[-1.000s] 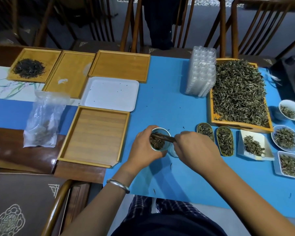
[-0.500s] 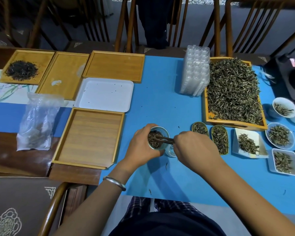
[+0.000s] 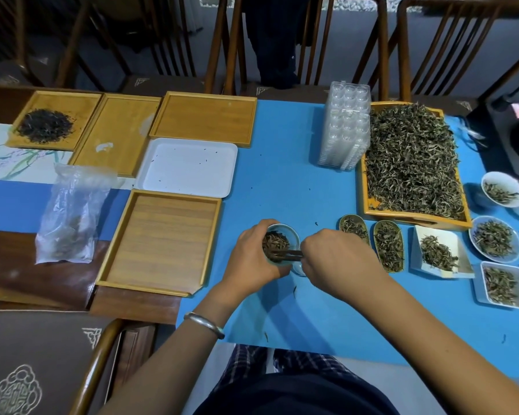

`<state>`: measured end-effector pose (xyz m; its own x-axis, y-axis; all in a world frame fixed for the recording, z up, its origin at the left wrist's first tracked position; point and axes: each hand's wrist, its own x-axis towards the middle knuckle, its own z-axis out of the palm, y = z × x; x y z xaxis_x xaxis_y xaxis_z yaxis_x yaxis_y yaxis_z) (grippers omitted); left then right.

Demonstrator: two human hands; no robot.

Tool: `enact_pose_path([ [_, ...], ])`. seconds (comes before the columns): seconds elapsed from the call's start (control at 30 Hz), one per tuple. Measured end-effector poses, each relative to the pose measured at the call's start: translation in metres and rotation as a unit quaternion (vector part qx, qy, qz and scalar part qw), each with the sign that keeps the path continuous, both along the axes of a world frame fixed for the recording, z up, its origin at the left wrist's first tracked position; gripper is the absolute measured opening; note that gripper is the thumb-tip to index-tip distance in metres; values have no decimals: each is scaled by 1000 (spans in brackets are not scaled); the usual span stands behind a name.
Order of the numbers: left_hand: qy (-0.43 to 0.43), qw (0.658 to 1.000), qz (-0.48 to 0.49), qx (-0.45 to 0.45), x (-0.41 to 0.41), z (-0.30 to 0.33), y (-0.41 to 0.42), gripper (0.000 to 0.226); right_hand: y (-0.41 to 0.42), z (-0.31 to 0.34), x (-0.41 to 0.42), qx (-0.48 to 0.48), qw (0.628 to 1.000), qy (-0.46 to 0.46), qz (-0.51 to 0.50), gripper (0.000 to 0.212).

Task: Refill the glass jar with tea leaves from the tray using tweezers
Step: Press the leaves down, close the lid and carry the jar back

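A small glass jar (image 3: 285, 232) holding brown tea leaves stands on the blue table near its front edge. My left hand (image 3: 252, 259) is wrapped around the jar's left side. My right hand (image 3: 339, 262) pinches dark tweezers (image 3: 291, 255), whose tips reach into the jar's mouth among the leaves. The wooden tray (image 3: 417, 218) heaped with green-grey tea leaves (image 3: 408, 157) lies at the back right, apart from both hands.
Two oval dishes (image 3: 388, 245) and several white bowls (image 3: 495, 239) with leaves lie right of my hands. A clear plastic stack (image 3: 345, 127) stands beside the tray. Wooden trays (image 3: 159, 241), a white tray (image 3: 186, 167) and a plastic bag (image 3: 69, 217) lie left.
The tweezers' tips have shifted toward the jar's near edge, lower in the opening. Both hands stay at the jar; the camera moved slightly.
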<state>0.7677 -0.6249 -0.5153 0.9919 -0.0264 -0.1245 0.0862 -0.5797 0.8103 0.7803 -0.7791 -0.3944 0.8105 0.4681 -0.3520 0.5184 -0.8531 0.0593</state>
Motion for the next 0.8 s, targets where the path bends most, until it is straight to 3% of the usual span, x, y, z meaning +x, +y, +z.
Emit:
enact_pose_path([
  [0.23,4,1000,9,-10,-2,1,3,72,0,5,5,11,999,-41,-10,41],
  [0.37,0,1000,11,-21,-3,2,3,69,8,-2,3,0,999,-50,-2,32],
  [0.47,-5,1000,9,-22,-2,4,5,68,8,1,2,-10,998,-58,-1,42],
  [0.8,-8,1000,-10,-11,-1,6,12,69,14,5,-1,-32,999,-30,16,42],
])
